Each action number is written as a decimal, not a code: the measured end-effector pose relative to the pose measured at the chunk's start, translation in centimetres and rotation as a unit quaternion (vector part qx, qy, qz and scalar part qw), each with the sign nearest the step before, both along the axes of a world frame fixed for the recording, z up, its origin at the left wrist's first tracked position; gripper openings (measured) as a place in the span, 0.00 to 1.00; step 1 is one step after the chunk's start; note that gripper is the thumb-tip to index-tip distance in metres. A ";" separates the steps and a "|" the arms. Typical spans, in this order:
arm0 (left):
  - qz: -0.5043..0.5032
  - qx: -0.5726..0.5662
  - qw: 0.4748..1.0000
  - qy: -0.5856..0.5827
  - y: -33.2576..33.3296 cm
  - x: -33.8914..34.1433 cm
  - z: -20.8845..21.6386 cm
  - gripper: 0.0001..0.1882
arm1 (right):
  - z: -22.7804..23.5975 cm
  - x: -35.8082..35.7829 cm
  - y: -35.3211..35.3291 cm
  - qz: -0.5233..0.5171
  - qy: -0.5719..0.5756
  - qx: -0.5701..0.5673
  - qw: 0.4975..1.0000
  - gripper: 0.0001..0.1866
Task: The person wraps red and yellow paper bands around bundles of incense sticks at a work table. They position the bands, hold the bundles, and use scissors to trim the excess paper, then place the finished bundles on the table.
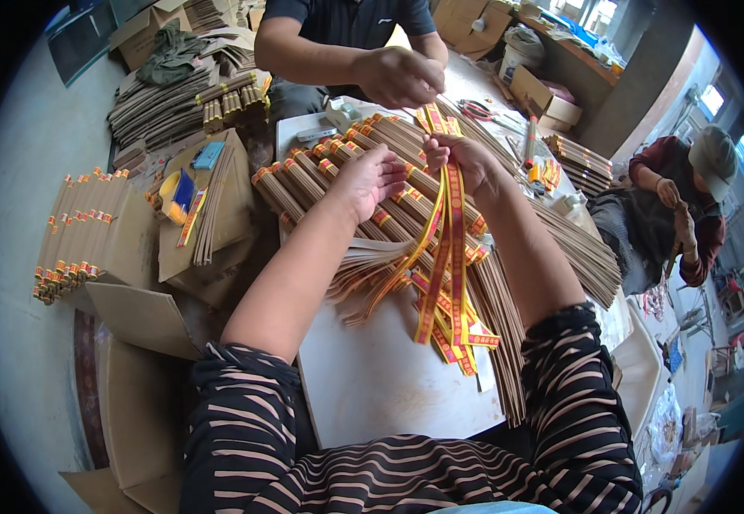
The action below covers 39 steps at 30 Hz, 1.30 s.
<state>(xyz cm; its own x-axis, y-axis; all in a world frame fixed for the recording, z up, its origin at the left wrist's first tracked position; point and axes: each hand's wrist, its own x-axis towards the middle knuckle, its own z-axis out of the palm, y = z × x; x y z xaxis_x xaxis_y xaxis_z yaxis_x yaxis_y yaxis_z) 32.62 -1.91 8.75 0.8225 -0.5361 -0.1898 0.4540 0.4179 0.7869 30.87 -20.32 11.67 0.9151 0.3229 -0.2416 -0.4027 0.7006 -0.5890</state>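
Observation:
My right hand (466,163) is closed, pinching several long red-and-yellow printed strips (455,248) that hang down over the table. My left hand (369,182) is apart from them, palm turned inward, fingers stretched and seemingly holding nothing. Beneath both hands lie bundles of thin brown sticks (303,176) wrapped with red and yellow bands. More loose strips (458,334) rest on the white tabletop (389,398) under the hanging ones. Across the table, a co-worker's hand (398,77) is near the upper end of the strips; whether it touches them is unclear.
Loose brown sticks (573,248) fan out at the right. Red-handled pliers (475,110) lie at the far side. On the left, a cardboard box (205,231) holds a tape dispenser (177,195), beside stacked bundles (81,227). Another person (676,201) sits at the right.

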 end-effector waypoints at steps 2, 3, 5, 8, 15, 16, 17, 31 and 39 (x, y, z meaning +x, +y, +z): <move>-0.014 0.011 1.000 0.019 -0.2 0.0 -0.1 0.16 | 0.5 -1.6 1.7 0.027 -0.009 0.011 1.000 0.09; -0.022 0.016 0.999 0.029 -0.4 -0.1 -0.2 0.16 | 0.5 -2.6 2.7 -0.001 0.007 0.016 1.000 0.10; -0.072 -0.048 0.995 0.051 -1.3 -0.2 -0.4 0.17 | 0.6 -4.6 3.8 0.018 0.010 0.031 0.999 0.10; -0.109 -0.054 0.991 0.061 -2.3 0.2 -0.4 0.21 | 0.2 -7.7 5.4 0.020 0.008 0.022 1.000 0.10; -0.065 -0.165 0.972 0.153 -4.1 -1.5 0.8 0.16 | -0.2 -14.5 8.9 -0.005 0.035 -0.010 0.999 0.12; -0.072 -0.175 0.969 0.161 -4.1 -1.1 0.3 0.16 | -0.3 -15.1 9.4 -0.009 0.039 -0.018 0.999 0.12; -0.079 -0.185 0.965 0.168 -3.9 -0.7 -0.5 0.15 | -0.7 -15.7 9.8 -0.005 0.039 -0.012 0.999 0.12; -0.073 -0.123 0.984 0.106 -2.8 -3.4 -0.8 0.07 | -5.2 -24.3 12.7 0.060 0.049 -0.073 0.994 0.16; -0.060 -0.135 0.984 0.098 -2.0 -3.2 -0.3 0.08 | 1.3 -21.0 4.0 0.196 -0.069 -0.445 0.871 0.18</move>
<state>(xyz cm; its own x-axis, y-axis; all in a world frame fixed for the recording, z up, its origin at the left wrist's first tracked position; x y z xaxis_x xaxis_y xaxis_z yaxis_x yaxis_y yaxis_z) 29.38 -3.91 8.49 0.7121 -0.6796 -0.1762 0.6447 0.5337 0.5473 9.88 -16.32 12.92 0.8168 0.3576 -0.4527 -0.3911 -0.2337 -0.8902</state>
